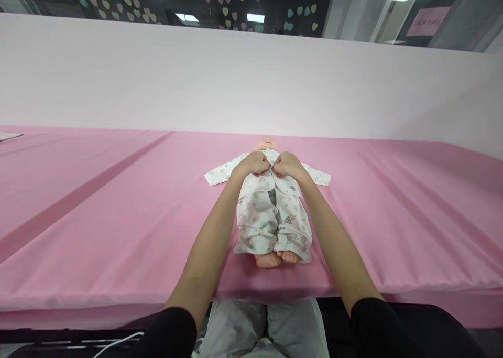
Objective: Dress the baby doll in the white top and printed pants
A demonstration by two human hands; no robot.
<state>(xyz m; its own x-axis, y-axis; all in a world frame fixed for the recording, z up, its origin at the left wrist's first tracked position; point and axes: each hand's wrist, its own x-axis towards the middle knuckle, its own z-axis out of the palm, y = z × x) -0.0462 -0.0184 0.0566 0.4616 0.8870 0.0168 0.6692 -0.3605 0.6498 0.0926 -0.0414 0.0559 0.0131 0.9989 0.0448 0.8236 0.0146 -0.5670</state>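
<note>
A baby doll lies on its back, head away from me and bare feet toward me. It wears a white printed baby shirt with the sleeves spread out sideways, and matching trousers. Both my hands are over the chest, close together at the shirt's front opening. My left hand is closed, pinching the shirt's front edge. Opposite it, my right hand pinches the other front edge. Below them the shirt parts slightly over a grey patch between the trouser legs. Fingertips and any fastener are too small to make out.
A pink cover is spread over the table, with long creases. Behind it stands a white partition. A pale flat item lies at the far left edge. My lap is against the table's front edge.
</note>
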